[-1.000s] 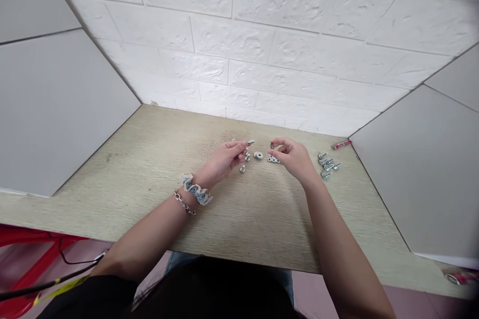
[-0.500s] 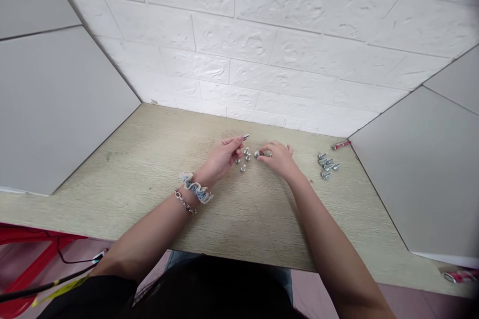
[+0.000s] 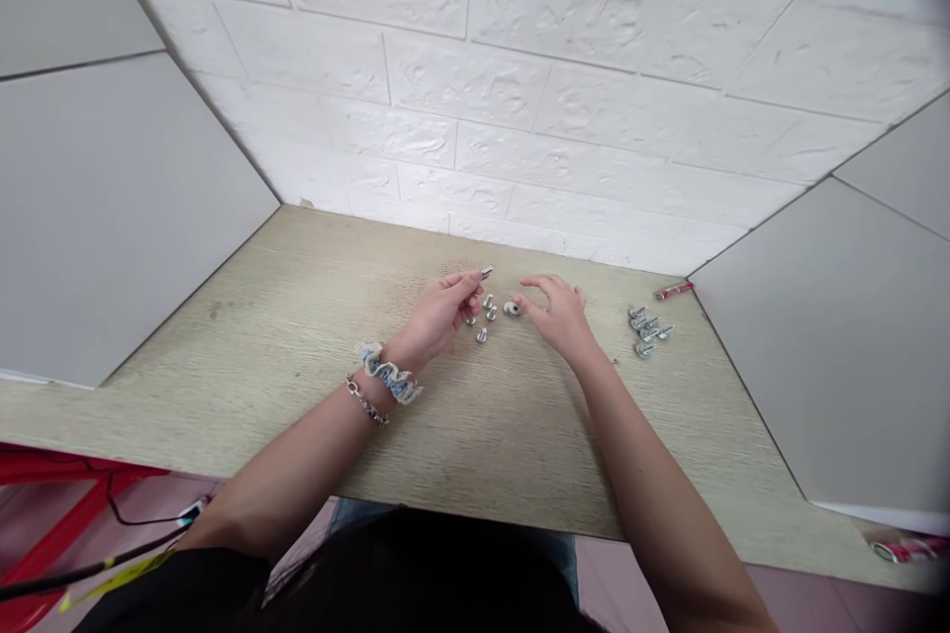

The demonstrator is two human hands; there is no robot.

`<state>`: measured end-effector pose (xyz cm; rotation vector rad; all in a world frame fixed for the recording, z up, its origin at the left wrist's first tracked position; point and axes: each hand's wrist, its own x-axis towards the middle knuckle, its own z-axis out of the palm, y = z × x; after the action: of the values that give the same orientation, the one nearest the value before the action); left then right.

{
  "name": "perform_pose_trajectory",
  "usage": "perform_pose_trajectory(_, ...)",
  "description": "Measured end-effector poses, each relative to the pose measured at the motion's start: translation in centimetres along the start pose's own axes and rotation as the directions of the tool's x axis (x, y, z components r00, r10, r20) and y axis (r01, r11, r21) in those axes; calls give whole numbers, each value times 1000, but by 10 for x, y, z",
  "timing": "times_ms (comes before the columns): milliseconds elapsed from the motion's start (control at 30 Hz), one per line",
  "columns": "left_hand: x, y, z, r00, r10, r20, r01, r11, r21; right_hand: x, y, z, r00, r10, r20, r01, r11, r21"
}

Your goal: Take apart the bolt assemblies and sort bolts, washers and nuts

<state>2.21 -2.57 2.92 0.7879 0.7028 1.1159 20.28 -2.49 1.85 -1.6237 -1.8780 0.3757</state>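
Fingers of left hand (image 3: 437, 315) clamped on silver bolt (image 3: 487, 271), right hand (image 3: 560, 316) open beside washer (image 3: 512, 309)

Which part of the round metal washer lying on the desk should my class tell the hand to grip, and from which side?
Pinch the outer rim of the washer from the right with the right hand: it seems to lie flat on the wooden desk, so the rim is the edge to catch, and small bolts sit close on its left.
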Motion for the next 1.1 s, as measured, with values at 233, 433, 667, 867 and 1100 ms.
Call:
perform_pose_trajectory(233,-3,1,3,995,-64,81,44,972,232,-11,-27,-6,997,-35,-73,64,891,450)
perform_pose_trajectory(433,-8,10,5,971,-93,220,-70,769,636,-17,-32,-5,1000,-26,-8,27,885,465)
perform_pose_trajectory(667,-1,20,-12,912,378,158,-308,380,872,-16,-22,-3,972,-125,201,119,992,42)
perform_pose_trajectory(867,8,17,-23,925,314,215,-308,284,908,-17,-15,12,944,-140,299,183,975,-124)
perform_pose_trajectory(1100,17,9,-40,958,76,278,-285,375,882,-19,-18,14,947,-88,308,139,979,-149)
